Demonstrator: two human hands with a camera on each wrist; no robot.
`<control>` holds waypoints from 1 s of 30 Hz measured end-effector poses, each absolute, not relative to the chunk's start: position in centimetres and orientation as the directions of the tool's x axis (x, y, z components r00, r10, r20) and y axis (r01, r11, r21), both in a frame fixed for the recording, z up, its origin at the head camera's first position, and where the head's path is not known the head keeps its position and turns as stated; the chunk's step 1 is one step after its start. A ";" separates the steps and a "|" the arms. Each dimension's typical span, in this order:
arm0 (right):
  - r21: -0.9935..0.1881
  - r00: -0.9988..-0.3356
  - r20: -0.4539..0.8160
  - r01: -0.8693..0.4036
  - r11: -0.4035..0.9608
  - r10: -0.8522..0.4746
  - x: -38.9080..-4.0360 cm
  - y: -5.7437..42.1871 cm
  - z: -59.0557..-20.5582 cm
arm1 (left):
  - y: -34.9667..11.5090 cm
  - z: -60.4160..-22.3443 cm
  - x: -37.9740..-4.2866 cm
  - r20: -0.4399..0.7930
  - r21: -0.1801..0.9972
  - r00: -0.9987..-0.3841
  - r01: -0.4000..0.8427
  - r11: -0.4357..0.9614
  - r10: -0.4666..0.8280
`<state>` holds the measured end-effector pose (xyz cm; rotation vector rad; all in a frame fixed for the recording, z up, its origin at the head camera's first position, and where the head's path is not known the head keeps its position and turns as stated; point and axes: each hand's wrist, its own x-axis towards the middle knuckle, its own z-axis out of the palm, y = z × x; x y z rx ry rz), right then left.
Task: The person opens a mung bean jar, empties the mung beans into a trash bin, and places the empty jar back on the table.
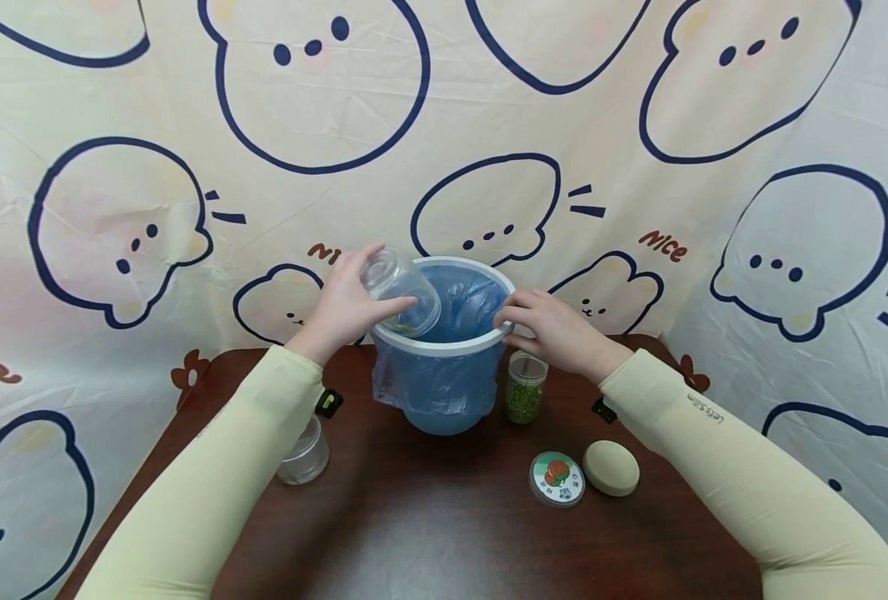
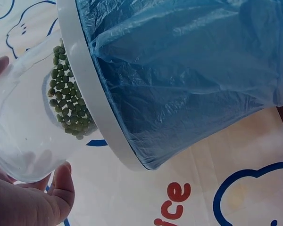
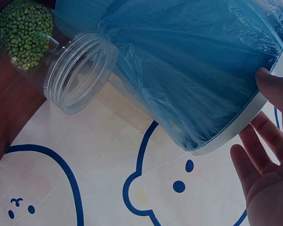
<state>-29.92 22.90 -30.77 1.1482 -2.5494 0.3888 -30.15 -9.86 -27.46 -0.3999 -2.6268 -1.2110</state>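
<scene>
My left hand (image 1: 350,300) grips a clear plastic jar (image 1: 387,271), tipped with its mouth over the bin's rim. In the left wrist view, green beans (image 2: 68,94) are gathered at the low side of the jar, by its mouth. The trash bin (image 1: 447,415) stands upright, lined with a blue plastic bag (image 2: 179,80) folded over its outside, under a white rim ring (image 1: 444,350). My right hand (image 1: 552,329) holds the right side of that ring, thumb and fingers on either side of it in the right wrist view.
An uncapped clear jar partly filled with green beans (image 1: 524,400) stands right of the bin. A lid with a tomato picture (image 1: 556,479) and a round beige lid (image 1: 611,468) lie in front of it. Another clear jar (image 1: 305,458) sits at left, below my sleeve. A patterned cloth hangs behind.
</scene>
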 end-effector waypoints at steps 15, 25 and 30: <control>-0.110 -0.625 0.397 -0.760 0.641 -0.672 -29.8 22.9 -30.7 | -8.8 -26.9 -30.7 0.280 0.644 -0.928 0.372 0.668 0.246; -0.108 -0.625 0.402 -0.758 0.643 -0.669 -29.9 22.9 -30.8 | -8.2 -26.8 -30.5 0.273 0.573 -0.920 0.390 0.721 0.281; -0.105 -0.624 0.403 -0.759 0.643 -0.670 -30.0 22.9 -30.9 | -8.0 -26.8 -30.5 0.281 0.561 -0.913 0.406 0.722 0.295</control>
